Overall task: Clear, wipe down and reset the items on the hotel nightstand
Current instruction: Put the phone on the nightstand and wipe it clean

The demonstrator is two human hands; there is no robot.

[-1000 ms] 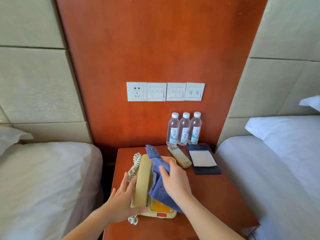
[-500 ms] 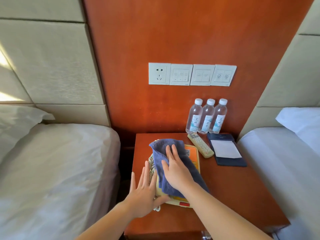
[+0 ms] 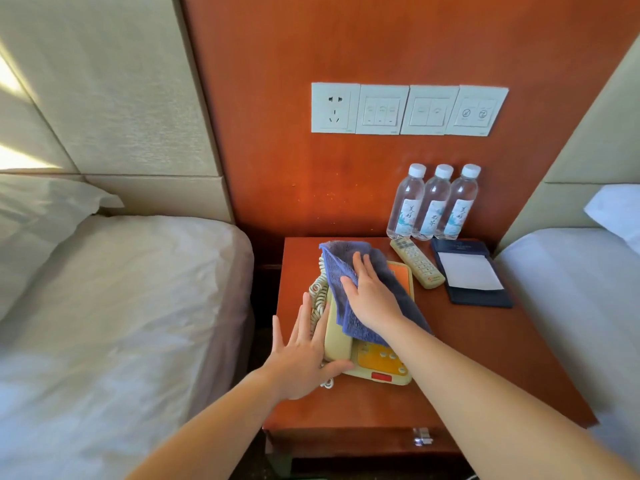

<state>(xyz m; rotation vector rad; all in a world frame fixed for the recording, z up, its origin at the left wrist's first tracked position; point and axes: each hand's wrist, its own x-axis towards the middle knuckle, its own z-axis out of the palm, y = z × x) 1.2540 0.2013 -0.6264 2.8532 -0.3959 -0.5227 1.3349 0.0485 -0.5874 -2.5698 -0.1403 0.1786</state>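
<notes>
Nightstand table (image 3: 467,358) stands between two beds, carrying a cream telephone (image 3: 377,362) on its left part. The right hand (image 3: 372,299) lies flat, pressing a blue cloth (image 3: 346,268) onto the telephone; the left hand (image 3: 301,358), fingers spread, braces its handset (image 3: 337,341).

1. Bright, warm daylight fills the room; sun streaks cross the padded headboard (image 3: 104,81) at the far left.
2. The left bed (image 3: 104,306) glares nearly white (detail washed out).
3. Wide-angle distortion bends edges; focus is slightly soft throughout.
</notes>
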